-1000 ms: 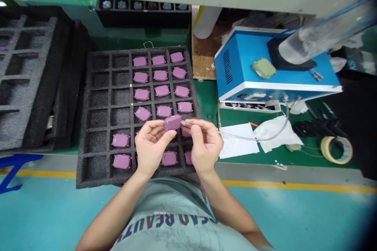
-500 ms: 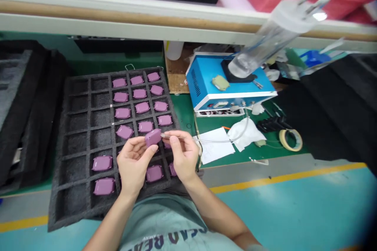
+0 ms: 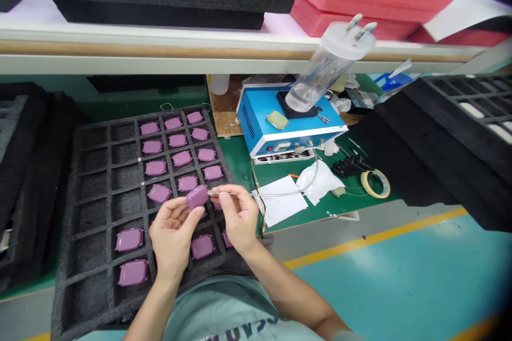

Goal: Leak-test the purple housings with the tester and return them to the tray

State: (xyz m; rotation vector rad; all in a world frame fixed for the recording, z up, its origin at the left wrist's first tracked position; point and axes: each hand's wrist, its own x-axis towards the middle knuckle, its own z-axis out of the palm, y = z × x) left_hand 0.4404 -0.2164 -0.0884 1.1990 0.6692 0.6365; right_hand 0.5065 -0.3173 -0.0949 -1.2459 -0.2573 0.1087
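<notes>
In the head view, my left fingers (image 3: 194,217) pinch a purple case (image 3: 197,197) above the foam tray (image 3: 88,200); my right fingers (image 3: 226,198) grip the tube (image 3: 276,194) at its tip, against the case's right side.

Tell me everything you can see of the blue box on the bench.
The blue box looks like painted metal, white-edged, with side vents and a red switch among front fittings. It sits upright; a green case and black base rest on top. A hose appears to leave its front.
</notes>
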